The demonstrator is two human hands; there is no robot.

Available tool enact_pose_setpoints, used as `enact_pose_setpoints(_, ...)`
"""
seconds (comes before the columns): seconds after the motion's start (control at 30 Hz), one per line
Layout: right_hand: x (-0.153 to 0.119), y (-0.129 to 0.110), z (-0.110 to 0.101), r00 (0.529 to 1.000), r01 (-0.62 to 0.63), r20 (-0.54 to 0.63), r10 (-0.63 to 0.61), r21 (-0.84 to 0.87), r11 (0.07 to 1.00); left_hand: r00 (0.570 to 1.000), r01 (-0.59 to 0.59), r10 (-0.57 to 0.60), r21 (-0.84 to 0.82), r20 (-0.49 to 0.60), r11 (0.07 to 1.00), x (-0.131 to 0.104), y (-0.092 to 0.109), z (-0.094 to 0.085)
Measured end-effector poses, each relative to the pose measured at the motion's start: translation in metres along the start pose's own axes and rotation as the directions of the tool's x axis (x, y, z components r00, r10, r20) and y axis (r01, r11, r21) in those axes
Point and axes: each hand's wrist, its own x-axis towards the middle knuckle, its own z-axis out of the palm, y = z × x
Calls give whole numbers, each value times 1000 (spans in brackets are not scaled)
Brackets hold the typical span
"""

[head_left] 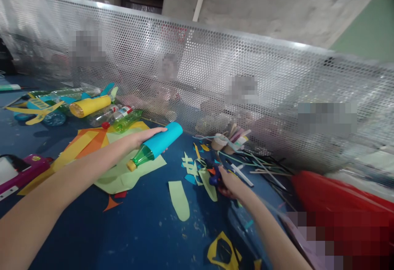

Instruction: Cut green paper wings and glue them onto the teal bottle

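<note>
My left hand (151, 133) is wrapped around a green plastic bottle (147, 154) with a yellow cap and a sleeve of blue paper (165, 140). The bottle is tilted, its capped end toward me, above light green paper sheets (129, 177). Farther right, my right hand (228, 183) is closed on a dark blue tool with an orange part (216, 175), whose kind is too blurred to tell. Beneath that tool lies a light green paper piece (209, 190). A rounded light green strip (179, 200) rests on the blue table between my hands.
Finished-looking bottle planes and a yellow-wrapped bottle (90, 106) lie at the left back. Cups with sticks (229, 143) stand by the perforated metal screen (197, 56), with people behind it. Cables, paper scraps (189, 164), a purple device (26, 171) and a red cloth-like thing (341, 198) surround the work.
</note>
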Motion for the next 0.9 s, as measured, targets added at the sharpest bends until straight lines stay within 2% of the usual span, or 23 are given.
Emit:
enact_pose_setpoints(0.07,-10,-9,-4,991,-26,125,37,-91,996,1000,-4,4,-14,21,1000,-1,0,1)
enact_pose_setpoints(0.1,-17,-15,-7,985,6,169,21,-159,987,1000,-1,2,-18,28,1000,-1,0,1)
enact_pose_setpoints(0.13,-26,-22,-8,989,70,140,-37,-239,968,999,6,-5,-18,31,1000,-1,0,1)
enact_pose_setpoints(0.17,-35,-30,-8,993,122,50,-111,-332,936,999,14,-14,-15,30,1000,-1,0,1)
enact_pose_setpoints(0.2,-44,-38,-6,977,178,-43,-211,-391,903,1000,17,-16,-12,26,1000,0,0,1)
enact_pose_setpoints(0.23,-53,-46,-1,950,251,-71,-303,-401,881,1000,15,-15,-9,25,1000,1,-1,1)
enact_pose_setpoints(0.27,-61,-52,5,917,353,-53,-396,-356,865,1000,10,-10,-6,26,1000,3,-1,1)
enact_pose_setpoints(0.3,-67,-57,13,858,496,9,-513,-270,825,1000,6,-6,-4,30,1000,4,-2,1)
enact_pose_setpoints(0.33,-72,-61,22,775,627,56,-629,-188,756,999,10,-9,-1,39,1000,6,-3,1)
enact_pose_setpoints(0.37,-75,-63,31,701,709,48,-712,-156,688,998,21,-21,0,52,1000,8,-4,1)
enact_pose_setpoints(0.4,-75,-63,39,656,750,42,-754,-143,645,997,36,-36,-5,71,999,9,-5,1)
enact_pose_setpoints(0.47,-73,-61,49,625,778,22,-781,-97,620,992,69,-67,-19,109,997,12,-6,1)
enact_pose_setpoints(0.53,-70,-58,51,645,764,16,-764,5,645,988,83,-79,-27,131,996,14,-7,1)
enact_pose_setpoints(0.6,-68,-57,48,685,705,56,-726,200,681,986,78,-74,-21,147,997,16,-8,1)
enact_pose_setpoints(0.67,-71,-60,44,721,557,145,-677,459,692,983,78,-75,-7,169,997,19,-11,1)
enact_pose_setpoints(0.73,-77,-65,40,744,344,230,-627,672,655,976,90,-90,5,196,996,23,-15,3)
enact_pose_setpoints(0.8,-87,-70,39,768,163,283,-574,780,604,971,90,-89,7,222,996,26,-20,6)
enact_pose_setpoints(0.9,-100,-77,36,786,-3,354,-508,823,569,962,48,-43,-10,270,999,27,-28,13)
